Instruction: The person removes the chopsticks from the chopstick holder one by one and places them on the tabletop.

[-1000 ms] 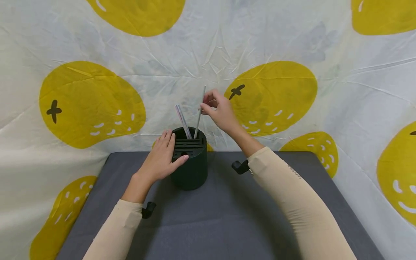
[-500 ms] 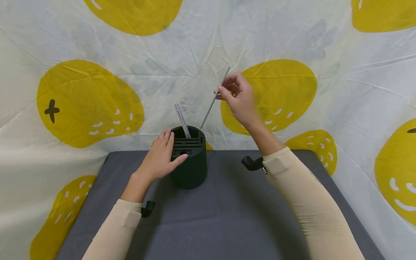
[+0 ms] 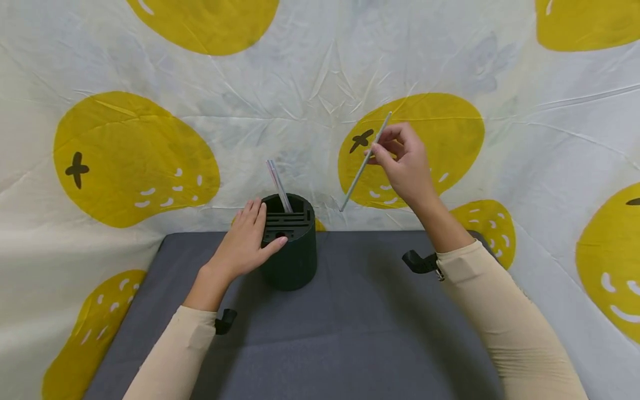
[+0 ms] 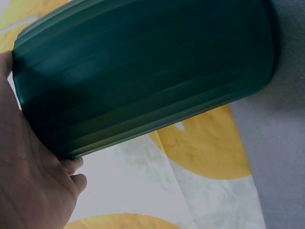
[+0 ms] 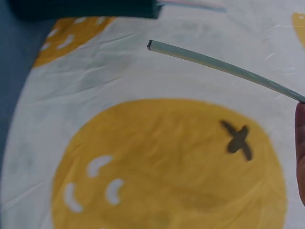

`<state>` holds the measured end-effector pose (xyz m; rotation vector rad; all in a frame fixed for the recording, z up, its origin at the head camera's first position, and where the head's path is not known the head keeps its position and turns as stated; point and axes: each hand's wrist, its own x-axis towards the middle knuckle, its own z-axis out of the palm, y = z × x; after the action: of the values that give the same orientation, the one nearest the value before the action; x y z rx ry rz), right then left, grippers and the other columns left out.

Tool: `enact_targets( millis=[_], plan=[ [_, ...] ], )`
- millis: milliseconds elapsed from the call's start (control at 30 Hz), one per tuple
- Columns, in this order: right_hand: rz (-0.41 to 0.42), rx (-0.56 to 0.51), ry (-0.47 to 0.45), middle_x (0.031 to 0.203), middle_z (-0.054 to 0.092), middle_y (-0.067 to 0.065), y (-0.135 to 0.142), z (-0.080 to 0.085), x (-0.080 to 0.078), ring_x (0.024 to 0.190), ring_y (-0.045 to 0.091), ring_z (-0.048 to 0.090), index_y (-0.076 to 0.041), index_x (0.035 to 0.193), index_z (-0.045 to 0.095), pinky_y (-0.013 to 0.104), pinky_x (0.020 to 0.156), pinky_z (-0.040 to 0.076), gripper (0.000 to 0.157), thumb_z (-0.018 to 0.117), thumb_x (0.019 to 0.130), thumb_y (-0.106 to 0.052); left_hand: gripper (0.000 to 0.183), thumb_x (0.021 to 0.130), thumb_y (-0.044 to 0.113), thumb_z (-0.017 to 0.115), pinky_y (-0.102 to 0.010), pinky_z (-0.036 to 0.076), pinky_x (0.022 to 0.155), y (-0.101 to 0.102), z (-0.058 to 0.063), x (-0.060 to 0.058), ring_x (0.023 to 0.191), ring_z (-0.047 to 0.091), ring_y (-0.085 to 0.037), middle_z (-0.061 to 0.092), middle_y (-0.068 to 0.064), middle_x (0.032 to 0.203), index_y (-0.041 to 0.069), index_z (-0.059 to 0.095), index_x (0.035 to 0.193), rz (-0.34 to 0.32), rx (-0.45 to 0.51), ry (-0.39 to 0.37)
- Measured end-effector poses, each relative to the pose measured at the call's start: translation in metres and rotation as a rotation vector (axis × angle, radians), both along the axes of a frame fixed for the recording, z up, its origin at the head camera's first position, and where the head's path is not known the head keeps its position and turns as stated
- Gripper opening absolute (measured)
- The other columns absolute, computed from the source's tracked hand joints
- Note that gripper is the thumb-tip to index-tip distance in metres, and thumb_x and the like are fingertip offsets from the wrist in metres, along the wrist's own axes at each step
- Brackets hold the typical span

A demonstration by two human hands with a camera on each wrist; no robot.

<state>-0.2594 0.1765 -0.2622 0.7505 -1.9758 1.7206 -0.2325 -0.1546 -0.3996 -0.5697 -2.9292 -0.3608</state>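
Observation:
My right hand (image 3: 407,166) pinches a thin pale green straw (image 3: 357,178) near its upper part and holds it up at a slant. In the right wrist view the straw (image 5: 214,63) looks slightly bent, with a dark lower end. To its left, a dark green pen holder (image 3: 292,264) stands upright, with narrow slots across the front of its top. My left hand (image 3: 242,241) rests over the holder's left rim, fingers straight along the side and thumb stretched across the front. Clear straws (image 3: 280,186) lean in the holder's rear opening.
A dark grey cloth covers the table (image 3: 350,339), whose back edge lies just behind the holder. Behind it hangs a pale curtain (image 3: 260,89) printed with big yellow fruit. Small black mounts sit at both wrists.
My right hand has drawn the green straw up out of the holder and carried it to the right. The left hand and the holder have stayed in place.

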Motion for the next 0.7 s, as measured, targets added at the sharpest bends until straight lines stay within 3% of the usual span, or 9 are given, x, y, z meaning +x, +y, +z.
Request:
enact_targets(
  millis=[200,300,433,700],
  plan=[
    [-0.079,0.135,-0.084,0.099,0.054,0.013,0.016,-0.024,0.006,0.089,0.028,0.069,0.007,0.109,0.048,0.022,0.074,0.059,0.019,0.057,0.094,-0.001,0.103,0.088,0.080,0.027,-0.057,0.007,0.121,0.001,0.001,0.000,0.152,-0.001,-0.032,-0.001,-0.014,0.164,0.005,0.007,0.156,-0.002,0.004,-0.017],
    [-0.097,0.172,-0.121,0.099,0.055,0.014,0.022,-0.039,0.005,0.090,0.032,0.068,0.007,0.110,0.049,0.025,0.074,0.059,0.020,0.058,0.095,-0.002,0.103,0.088,0.080,0.027,-0.057,0.007,0.121,0.000,0.001,0.001,0.152,-0.002,-0.032,-0.002,-0.013,0.164,0.005,0.006,0.156,-0.005,0.004,-0.019],
    [-0.103,0.196,-0.168,0.099,0.054,0.015,0.029,-0.058,0.001,0.091,0.039,0.066,0.007,0.111,0.051,0.029,0.073,0.060,0.020,0.058,0.094,-0.002,0.103,0.088,0.079,0.027,-0.058,0.007,0.121,0.000,0.001,0.001,0.152,-0.003,-0.032,-0.005,-0.011,0.164,0.005,0.005,0.156,-0.007,0.000,-0.024],
    [-0.094,0.208,-0.317,0.099,0.056,0.020,0.032,-0.094,-0.009,0.081,0.040,0.067,0.009,0.113,0.053,0.023,0.066,0.059,0.023,0.058,0.095,-0.003,0.102,0.088,0.079,0.028,-0.056,0.008,0.121,0.000,0.001,0.001,0.152,-0.001,-0.032,-0.004,-0.011,0.164,0.004,0.008,0.156,-0.002,-0.002,-0.014]
  ],
)
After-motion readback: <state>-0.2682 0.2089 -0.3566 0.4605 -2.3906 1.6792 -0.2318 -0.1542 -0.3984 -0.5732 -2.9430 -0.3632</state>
